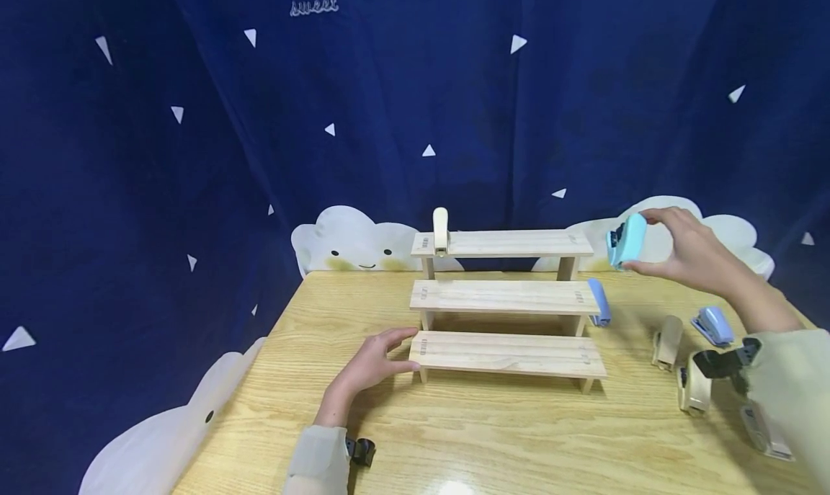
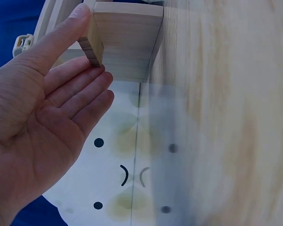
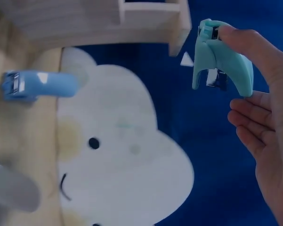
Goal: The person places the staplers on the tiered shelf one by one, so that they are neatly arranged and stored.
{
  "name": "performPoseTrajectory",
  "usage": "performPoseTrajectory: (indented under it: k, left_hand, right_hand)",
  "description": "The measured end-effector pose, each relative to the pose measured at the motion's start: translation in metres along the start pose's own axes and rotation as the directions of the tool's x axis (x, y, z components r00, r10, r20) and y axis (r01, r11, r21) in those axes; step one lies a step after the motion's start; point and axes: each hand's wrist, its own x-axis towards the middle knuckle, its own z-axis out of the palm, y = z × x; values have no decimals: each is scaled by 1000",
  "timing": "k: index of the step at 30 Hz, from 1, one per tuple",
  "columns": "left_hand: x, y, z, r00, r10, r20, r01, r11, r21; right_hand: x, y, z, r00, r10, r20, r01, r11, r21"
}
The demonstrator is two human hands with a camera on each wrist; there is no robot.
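High at the right, my right hand (image 1: 690, 253) pinches a light turquoise stapler (image 1: 630, 240) between thumb and fingers. In the right wrist view the thumb presses one end of the turquoise stapler (image 3: 221, 56) and a fingertip meets the other. The stapler is in the air, to the right of a three-step wooden shelf (image 1: 506, 354). My left hand (image 1: 376, 363) grips the left end of the shelf's lowest board, thumb at the front edge and fingers at the back. A cream stapler (image 1: 441, 230) stands at the left end of the top board.
A blue stapler (image 1: 599, 302) lies just right of the shelf. Further right on the wooden table (image 1: 519, 437) are another blue stapler (image 1: 715, 325), a beige one (image 1: 668, 342), a cream one (image 1: 696, 385) and a pale one (image 1: 765, 431). A dark blue curtain (image 1: 402, 84) hangs behind.
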Motion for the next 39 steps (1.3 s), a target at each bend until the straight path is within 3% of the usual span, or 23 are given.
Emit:
performPoseTrajectory:
  k: [11, 19, 33, 39]
  left_hand:
    - [1, -2, 1, 1000, -6, 2, 6, 1000, 6]
    - [2, -2, 1, 1000, 0, 11, 0, 1000, 4]
    - [4, -2, -3, 1000, 10, 0, -10, 1000, 9]
    - [1, -6, 2, 1000, 13, 10, -13, 1000, -2]
  right_hand:
    - [37, -36, 9, 996, -65, 53, 64, 998, 15]
    - [59, -61, 18, 986, -36, 163, 29, 999, 46]
    - [96, -88, 49, 980, -95, 173, 82, 993, 81]
    - [100, -102, 64, 974, -123, 191, 105, 989, 101]
